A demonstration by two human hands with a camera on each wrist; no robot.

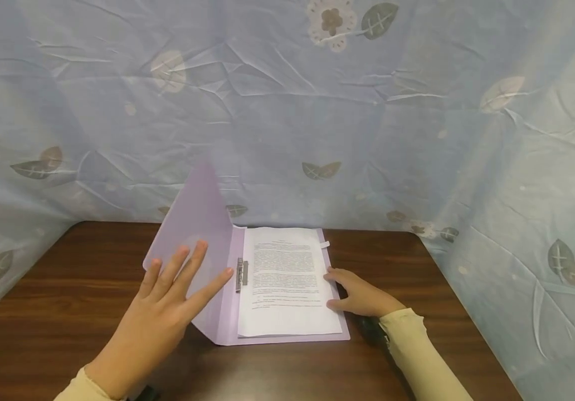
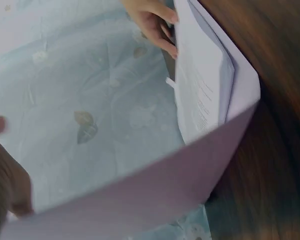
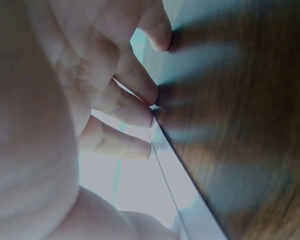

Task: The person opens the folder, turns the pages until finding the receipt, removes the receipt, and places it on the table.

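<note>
A lilac folder (image 1: 282,338) lies on the table with its front cover (image 1: 192,223) raised on the left. A stack of printed sheets (image 1: 287,278) rests inside, next to a metal clip (image 1: 242,274) at the spine. My left hand (image 1: 162,303), fingers spread, is at the raised cover; whether it touches is unclear. In the left wrist view, part of the left hand (image 2: 10,180) shows beside the cover's edge. My right hand (image 1: 365,295) rests at the right edge of the sheets and folder. In the right wrist view, its fingertips (image 3: 145,117) touch that edge.
The dark wooden table (image 1: 57,301) extends around the folder. A pale floral curtain (image 1: 277,122) hangs behind the table and along its sides. A small white tab (image 1: 325,244) sticks out at the folder's upper right.
</note>
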